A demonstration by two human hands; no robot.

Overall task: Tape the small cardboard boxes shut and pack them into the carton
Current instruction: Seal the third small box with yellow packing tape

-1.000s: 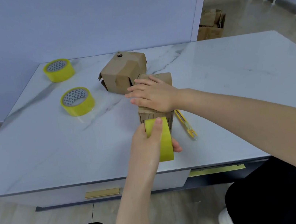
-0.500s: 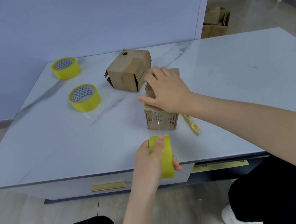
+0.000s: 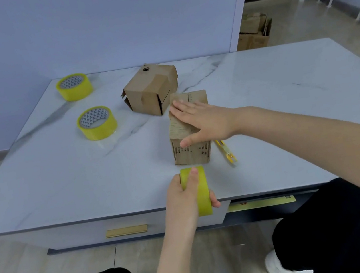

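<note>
The small cardboard box (image 3: pixel 192 155) is standing on the counter (image 3: pixel 274 99), a little right of the middle and near the front edge; its near face is showing torn, ragged slits. The right hand (image 3: pixel 205 122) is lying flat on the top of this box, fingers straight and pointing left, thumb resting along the upper near edge; it is pressing down, not gripping. The left hand (image 3: pixel 183 196) is grasping a yellow tape roll (image 3: pixel 200 191) on edge at the counter's near rim, just in front of the box, thumb on the roll's outer band and fingers curling round its far side; whether a strip is running from roll to box cannot be told.

A second cardboard box (image 3: pixel 151 89) is sitting just behind and left of the first, tilted, with a flap hanging loose on its left side; the two boxes are looking close, though contact cannot be told. A yellow utility knife (image 3: pixel 226 151) is lying just right of the small box. Two more yellow rolls are lying flat to the left: the nearer spare roll (image 3: pixel 96 123) and the far spare roll (image 3: pixel 74 86) by the wall. A stack of cartons (image 3: pixel 253 31) is sitting on the floor at the far right.
</note>
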